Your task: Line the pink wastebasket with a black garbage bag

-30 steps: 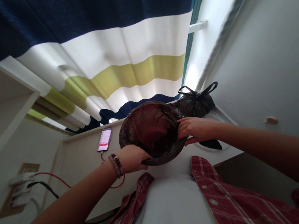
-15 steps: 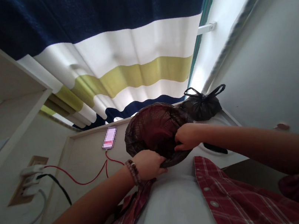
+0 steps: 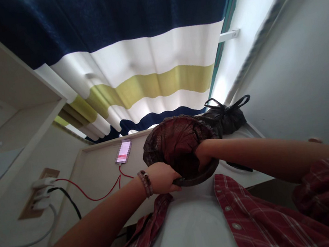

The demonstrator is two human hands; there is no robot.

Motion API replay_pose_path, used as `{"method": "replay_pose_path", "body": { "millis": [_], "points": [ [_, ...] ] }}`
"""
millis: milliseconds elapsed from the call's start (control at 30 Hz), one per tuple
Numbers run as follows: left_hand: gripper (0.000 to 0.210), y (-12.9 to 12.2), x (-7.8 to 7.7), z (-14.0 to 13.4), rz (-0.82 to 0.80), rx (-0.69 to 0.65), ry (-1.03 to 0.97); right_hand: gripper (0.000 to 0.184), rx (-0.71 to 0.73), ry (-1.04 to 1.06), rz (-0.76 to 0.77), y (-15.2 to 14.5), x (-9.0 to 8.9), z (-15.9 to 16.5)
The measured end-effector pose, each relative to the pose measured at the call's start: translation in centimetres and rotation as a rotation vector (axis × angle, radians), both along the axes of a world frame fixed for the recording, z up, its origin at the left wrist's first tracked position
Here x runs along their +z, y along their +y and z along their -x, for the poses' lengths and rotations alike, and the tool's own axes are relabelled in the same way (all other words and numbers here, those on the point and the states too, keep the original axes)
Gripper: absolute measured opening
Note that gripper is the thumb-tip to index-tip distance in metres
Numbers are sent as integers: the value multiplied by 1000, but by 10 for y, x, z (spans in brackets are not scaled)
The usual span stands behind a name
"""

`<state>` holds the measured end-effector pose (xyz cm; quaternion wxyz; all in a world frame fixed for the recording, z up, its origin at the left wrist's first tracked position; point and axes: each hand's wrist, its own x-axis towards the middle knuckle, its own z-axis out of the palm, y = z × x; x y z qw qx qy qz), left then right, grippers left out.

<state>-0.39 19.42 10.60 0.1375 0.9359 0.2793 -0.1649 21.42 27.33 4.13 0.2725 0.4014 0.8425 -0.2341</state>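
A round mesh wastebasket [image 3: 152, 144] with a thin dark plastic bag [image 3: 178, 135] lining it is tilted, its mouth facing me. My left hand [image 3: 162, 177] is closed on the near left part of the rim, fingers pressed against the bag's edge. My right hand [image 3: 205, 151] reaches inside the mouth at the right; its fingers are hidden in the dark lining. Just behind the basket, to the right, sits a tied black plastic bag [image 3: 227, 118] with two looped handles standing up.
A phone [image 3: 123, 151] lies on the white desk [image 3: 99, 166], joined by a red cable [image 3: 101, 197] to plugs in a wall socket [image 3: 39, 194]. A flat dark object [image 3: 240, 166] lies under my right forearm. Striped curtains [image 3: 159, 85] hang behind; a shelf [image 3: 18, 116] stands left.
My right hand has gone deeper into the lined basket, hiding its fingers. My left hand keeps its place at the rim. The whole view has shifted slightly.
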Motion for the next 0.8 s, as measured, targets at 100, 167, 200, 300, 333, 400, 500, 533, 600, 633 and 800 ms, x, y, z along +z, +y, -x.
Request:
{"method": "replay_pose_path", "body": {
  "millis": [100, 167, 200, 300, 333, 400, 500, 533, 600, 633, 800],
  "points": [
    [35, 0, 0, 1, 8, 6, -4, 53, 103, -148, 48, -2, 14, 3],
    [35, 0, 1, 2, 15, 14, -10, 51, 143, -29, -18, -2, 33, 0],
    [35, 0, 2, 3, 17, 19, -16, 46, 151, 99, -78, -2, 43, -5],
    [33, -1, 4, 5, 23, 30, -34, 31, 31, 585, -338, -1, 65, -31],
    [33, -1, 5, 5, 29, 36, -38, 29, -74, 729, -437, -2, 67, -42],
    [35, -2, 7, 4, 46, 64, -38, 32, -353, 960, -608, -5, 58, -65],
    [50, -5, 10, -7, 73, 139, -40, 49, -746, 1192, -573, -17, 27, -89],
    [56, -6, 10, -14, 79, 157, -52, 53, -814, 1235, -486, -22, 16, -92],
    [64, -8, 9, -31, 79, 163, -97, 61, -846, 1268, -349, -32, -2, -91],
    [64, -9, 8, -40, 75, 156, -120, 65, -833, 1271, -322, -36, -9, -88],
    [50, -10, 0, -67, 129, 99, -120, 79, -845, 1371, -331, -43, -31, -72]
  ]
}}
